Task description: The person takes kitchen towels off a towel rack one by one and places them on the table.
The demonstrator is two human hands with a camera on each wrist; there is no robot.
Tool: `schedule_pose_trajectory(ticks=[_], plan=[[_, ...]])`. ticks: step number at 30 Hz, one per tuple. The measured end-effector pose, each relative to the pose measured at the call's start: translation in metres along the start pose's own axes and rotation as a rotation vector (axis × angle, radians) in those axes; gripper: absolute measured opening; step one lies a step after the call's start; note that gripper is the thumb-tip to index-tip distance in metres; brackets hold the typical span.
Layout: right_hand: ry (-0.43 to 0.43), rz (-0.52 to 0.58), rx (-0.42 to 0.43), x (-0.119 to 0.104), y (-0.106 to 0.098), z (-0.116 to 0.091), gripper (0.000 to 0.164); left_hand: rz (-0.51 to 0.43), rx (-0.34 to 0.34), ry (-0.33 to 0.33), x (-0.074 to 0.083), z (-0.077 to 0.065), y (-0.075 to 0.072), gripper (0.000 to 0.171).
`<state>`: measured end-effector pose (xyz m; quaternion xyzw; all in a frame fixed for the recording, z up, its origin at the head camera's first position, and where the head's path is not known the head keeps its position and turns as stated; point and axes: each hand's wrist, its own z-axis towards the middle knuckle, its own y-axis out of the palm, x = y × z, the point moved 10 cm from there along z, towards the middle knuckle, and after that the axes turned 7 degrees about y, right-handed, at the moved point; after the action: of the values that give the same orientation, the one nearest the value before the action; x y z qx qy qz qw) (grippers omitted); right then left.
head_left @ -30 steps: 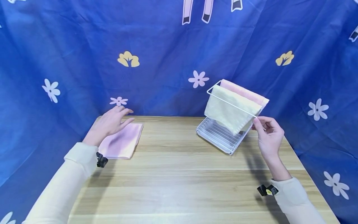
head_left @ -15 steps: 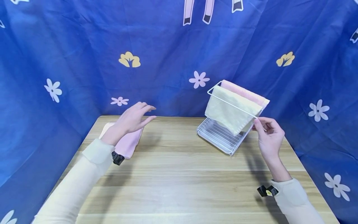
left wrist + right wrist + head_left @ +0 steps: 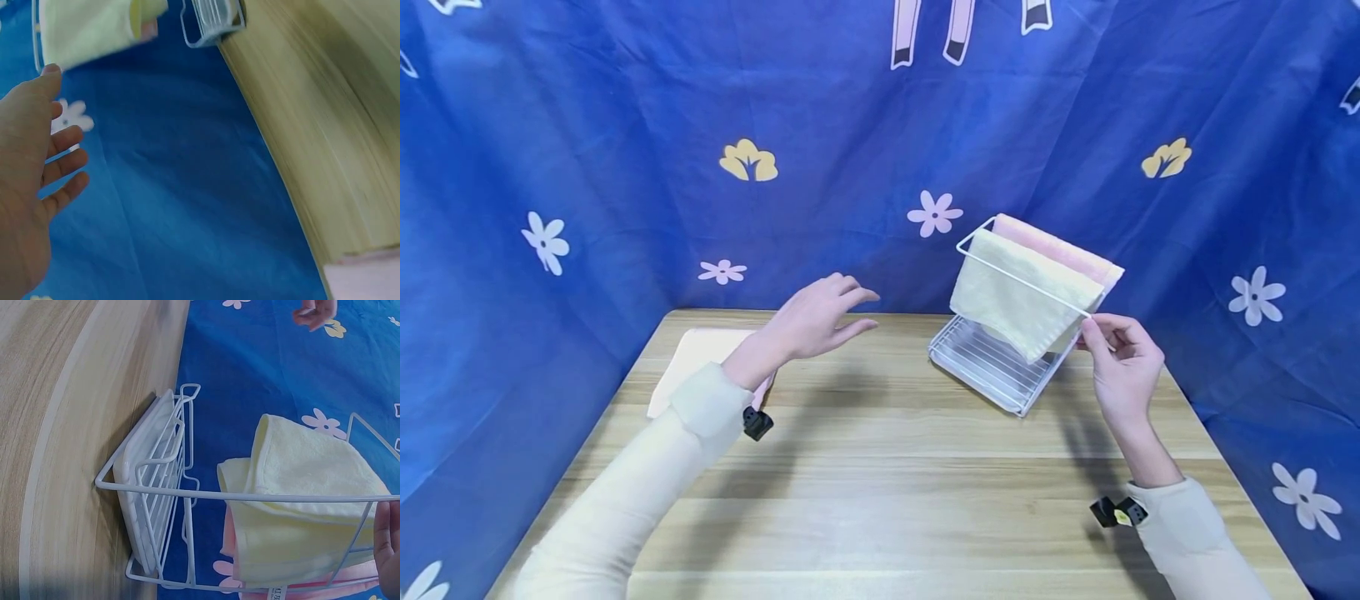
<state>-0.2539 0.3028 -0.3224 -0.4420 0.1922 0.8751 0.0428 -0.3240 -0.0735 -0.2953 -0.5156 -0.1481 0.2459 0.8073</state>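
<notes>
My left hand [image 3: 812,321] hangs in the air over the back of the table, fingers extended and the thumb apart, holding nothing. Under and behind that forearm lies a folded pale pink towel [image 3: 696,358], partly covered by the sleeve. On the right, a white wire drying rack [image 3: 973,362] stands on the table with a slatted tray at its base. A pale yellow towel [image 3: 1022,287] drapes over its upper bar, and a pink towel [image 3: 1060,244] hangs behind. With thumb and fingers my right hand [image 3: 1126,367] pinches the rack's upper right corner.
A wooden table [image 3: 865,500] spans the foreground. Blue patterned fabric [image 3: 835,108] closes off the back and both sides, right behind the table's far edge. Each wrist carries a small black camera, such as the left camera [image 3: 757,423].
My left hand has moved right from above the folded pink towel toward the rack, uncovering more of the towel's left side. The right hand keeps its grip on the rack, which stays put.
</notes>
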Motion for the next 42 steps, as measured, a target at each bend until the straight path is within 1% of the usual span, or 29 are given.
schedule_pose_trajectory(ticks=[2, 5, 12, 17, 23, 27, 29, 33, 35, 40, 42], plan=[[-0.001, -0.01, 0.005, 0.0, -0.001, 0.0, 0.009, -0.008, -0.01, 0.019, 0.009, 0.007, 0.001, 0.038], [-0.003, -0.006, 0.007, 0.001, -0.001, -0.001, 0.01, -0.016, -0.001, 0.055, 0.024, 0.018, 0.002, 0.038], [-0.008, -0.001, 0.003, 0.001, -0.001, -0.001, 0.013, -0.02, 0.076, 0.174, 0.06, 0.041, -0.003, 0.037], [-0.005, 0.005, 0.002, 0.001, 0.0, -0.001, 0.012, -0.022, 0.103, 0.215, 0.076, 0.059, -0.003, 0.035], [-0.001, 0.058, -0.004, 0.002, 0.0, -0.001, 0.014, 0.004, 0.099, 0.249, 0.093, 0.083, -0.003, 0.042], [-0.001, 0.077, 0.0, 0.001, 0.001, -0.001, 0.017, 0.019, 0.091, 0.268, 0.103, 0.099, -0.004, 0.044], [0.0, 0.064, 0.004, 0.0, 0.001, -0.001, 0.019, 0.023, 0.077, 0.271, 0.107, 0.107, -0.004, 0.045], [0.0, 0.058, 0.005, 0.0, 0.002, -0.001, 0.015, 0.026, 0.028, 0.263, 0.113, 0.122, -0.001, 0.045], [-0.001, 0.065, 0.004, 0.0, 0.002, -0.001, 0.014, 0.029, 0.017, 0.262, 0.116, 0.128, 0.001, 0.045], [-0.001, 0.079, -0.001, -0.001, 0.001, -0.001, 0.012, 0.023, 0.022, 0.252, 0.118, 0.143, 0.005, 0.045], [-0.001, 0.068, -0.001, -0.001, 0.002, -0.001, 0.01, 0.011, 0.018, 0.24, 0.117, 0.148, 0.007, 0.045]])
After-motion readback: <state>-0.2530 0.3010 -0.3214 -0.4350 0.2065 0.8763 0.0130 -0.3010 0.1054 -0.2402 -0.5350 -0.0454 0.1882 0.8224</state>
